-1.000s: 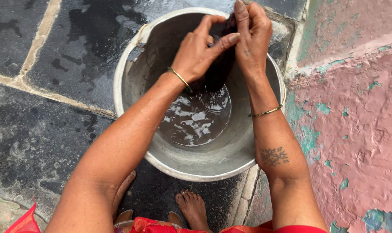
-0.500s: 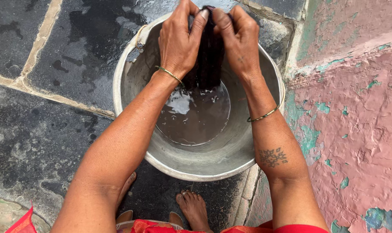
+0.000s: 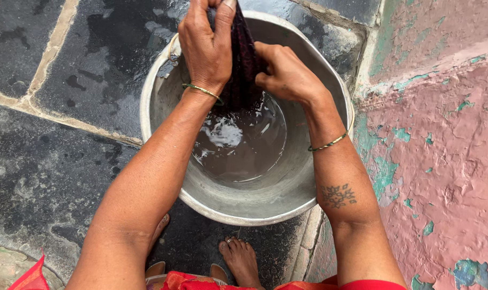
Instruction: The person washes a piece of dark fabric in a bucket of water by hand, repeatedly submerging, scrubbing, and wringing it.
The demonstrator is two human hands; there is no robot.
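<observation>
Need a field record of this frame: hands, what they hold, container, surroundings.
left hand: raised over the far rim, gripping the upper part of the cloth
right hand: inside the bucket, gripping the cloth lower down
cloth: dark, wet, lower end reaching the water
bucket: round, metal, on the floor
water: murky, rippled, shallow
floor: dark stone slabs, wet patches
wall: pink, paint peeling, on the right
bangles: one thin one on each wrist
</observation>
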